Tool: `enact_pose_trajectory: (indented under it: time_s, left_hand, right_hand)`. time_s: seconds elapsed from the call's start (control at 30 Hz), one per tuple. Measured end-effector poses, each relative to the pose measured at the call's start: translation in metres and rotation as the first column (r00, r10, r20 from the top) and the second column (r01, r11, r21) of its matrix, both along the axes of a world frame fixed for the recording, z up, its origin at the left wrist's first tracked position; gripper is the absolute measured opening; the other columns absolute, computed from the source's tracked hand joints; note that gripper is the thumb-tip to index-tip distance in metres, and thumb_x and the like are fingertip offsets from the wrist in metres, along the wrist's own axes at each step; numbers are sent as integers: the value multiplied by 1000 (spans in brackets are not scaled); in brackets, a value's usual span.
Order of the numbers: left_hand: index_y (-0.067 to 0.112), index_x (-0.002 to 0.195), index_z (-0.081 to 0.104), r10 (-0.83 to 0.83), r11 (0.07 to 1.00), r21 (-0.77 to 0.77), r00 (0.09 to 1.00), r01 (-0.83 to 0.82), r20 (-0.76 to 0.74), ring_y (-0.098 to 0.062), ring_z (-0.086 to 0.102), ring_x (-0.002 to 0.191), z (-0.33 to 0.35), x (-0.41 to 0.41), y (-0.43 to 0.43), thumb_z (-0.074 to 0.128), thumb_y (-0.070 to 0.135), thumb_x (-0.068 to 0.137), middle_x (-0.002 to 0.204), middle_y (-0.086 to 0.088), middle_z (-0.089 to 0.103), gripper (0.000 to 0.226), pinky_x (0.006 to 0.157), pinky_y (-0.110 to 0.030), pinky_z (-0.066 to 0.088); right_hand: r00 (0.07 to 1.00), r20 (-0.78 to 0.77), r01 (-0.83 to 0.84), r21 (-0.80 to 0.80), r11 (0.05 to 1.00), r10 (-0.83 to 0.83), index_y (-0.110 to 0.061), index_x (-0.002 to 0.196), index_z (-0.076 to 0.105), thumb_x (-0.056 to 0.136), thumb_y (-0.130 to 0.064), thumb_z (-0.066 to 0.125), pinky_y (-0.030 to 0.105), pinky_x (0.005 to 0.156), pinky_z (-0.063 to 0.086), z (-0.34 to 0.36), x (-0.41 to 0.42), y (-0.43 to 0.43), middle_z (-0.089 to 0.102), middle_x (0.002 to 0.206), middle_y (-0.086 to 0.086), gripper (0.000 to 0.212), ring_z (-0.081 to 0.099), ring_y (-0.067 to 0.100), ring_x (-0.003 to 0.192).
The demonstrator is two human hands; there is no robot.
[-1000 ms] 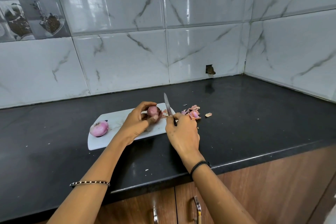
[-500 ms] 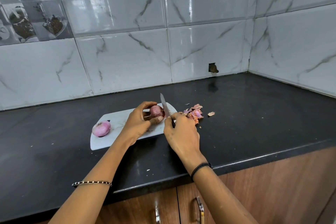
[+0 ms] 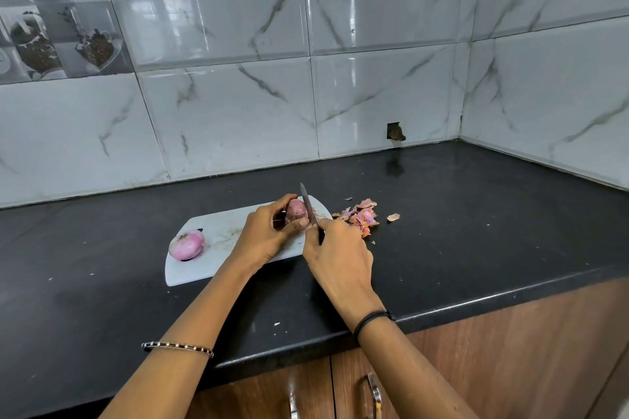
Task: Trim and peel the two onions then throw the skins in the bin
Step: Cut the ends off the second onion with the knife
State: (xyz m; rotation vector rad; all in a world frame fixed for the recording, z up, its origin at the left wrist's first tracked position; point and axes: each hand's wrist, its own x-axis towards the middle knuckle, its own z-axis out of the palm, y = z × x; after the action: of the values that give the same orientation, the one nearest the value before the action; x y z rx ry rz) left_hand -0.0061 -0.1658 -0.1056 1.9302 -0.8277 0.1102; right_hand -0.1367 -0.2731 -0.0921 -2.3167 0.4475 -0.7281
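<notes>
One unpeeled onion (image 3: pixel 296 210) is pinched steady in the left grip (image 3: pixel 269 235) over the cutting board (image 3: pixel 218 231) so the right grip (image 3: pixel 337 248), curled round the knife (image 3: pixel 308 202), can trim it; the peeled onion (image 3: pixel 187 244) waits left, skins (image 3: pixel 360 216) heaped right.

Bright, even light; glare streaks on the glossy wall tiles (image 3: pixel 352 20), wide-angle bending at edges.

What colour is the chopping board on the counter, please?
The chopping board is white, with faint smudges; the head view, the only one, shows it clearly.
</notes>
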Motion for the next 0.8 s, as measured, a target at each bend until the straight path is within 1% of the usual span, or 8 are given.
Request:
enact_pose_trajectory:
  time_s: [0.1, 0.23, 0.33, 0.43, 0.53, 0.63, 0.73, 0.8]
  left_hand:
    - [34, 122, 66, -13, 1000, 12, 1000, 12, 24, -12, 71, 103, 0, 0, 0, 72, 57, 82, 108, 9, 75, 46, 98, -43, 54]
    - [32, 119, 67, 5, 1000, 21, 1000, -5, 29, -12, 71, 100, 0, 1, -2, 75, 44, 88, 106, 8, 75, 33, 97, -42, 54]
    - [33, 120, 67, 19, 999, 35, 999, -21, 36, -11, 70, 103, -1, 4, -1, 74, 45, 87, 107, 9, 75, 35, 98, -41, 54]
    - [33, 121, 66, 28, 998, 46, 999, -30, 37, -10, 69, 104, -3, 7, -1, 75, 46, 87, 109, 9, 75, 38, 98, -39, 54]
    - [33, 120, 66, 51, 997, 58, 997, -55, 57, -11, 69, 101, -3, 7, -3, 70, 55, 82, 105, 9, 75, 44, 95, -38, 54]
    - [33, 115, 66, 61, 995, 71, 995, -67, 81, -11, 69, 97, -2, 6, -4, 68, 56, 82, 100, 10, 75, 40, 91, -34, 54]
    - [33, 113, 66, 67, 994, 78, 991, -76, 114, -6, 67, 96, -2, 3, -5, 74, 43, 90, 98, 11, 74, 26, 84, -25, 49]
    - [34, 113, 67, 75, 994, 71, 990, -84, 121, -6, 67, 96, -1, 1, -5, 74, 39, 91, 98, 10, 74, 24, 82, -19, 46]
  right_hand:
    - [1000, 6, -2, 20, 1000, 2, -16, 85, 57, 102, -34, 42, 39, 73, 51, 0, 1, 1, 60, 84, 4, 28, 57, 29, 84]
    - [1000, -6, 20, 2, 1000, -20, -16, 81, 50, 102, -33, 42, 37, 71, 48, -1, 1, 3, 60, 85, 5, 28, 53, 28, 80]
    - [1000, -3, -4, 8, 1000, 4, -16, 77, 46, 101, -30, 43, 37, 69, 45, 0, 1, 2, 54, 79, 3, 29, 49, 27, 78]
    - [1000, -13, -27, 28, 999, 27, -17, 69, 42, 101, -29, 44, 38, 70, 47, 0, 2, 1, 52, 76, 4, 34, 45, 27, 75]
    - [999, -34, -24, -2, 1000, 24, -18, 65, 37, 101, -28, 43, 35, 66, 42, 0, 3, 2, 52, 75, 4, 38, 46, 27, 74]
    - [999, -41, -11, -41, 999, 9, -13, 72, 45, 101, -27, 43, 34, 65, 39, -1, 6, 3, 53, 80, 4, 33, 49, 26, 80]
    - [998, -62, 8, -85, 996, -13, -12, 80, 50, 102, -27, 44, 33, 65, 38, 1, 11, 4, 56, 84, 4, 27, 54, 27, 83]
    - [997, -76, 15, -90, 996, -22, -10, 87, 58, 102, -28, 44, 33, 66, 38, 2, 15, 4, 63, 92, 8, 27, 61, 31, 88]
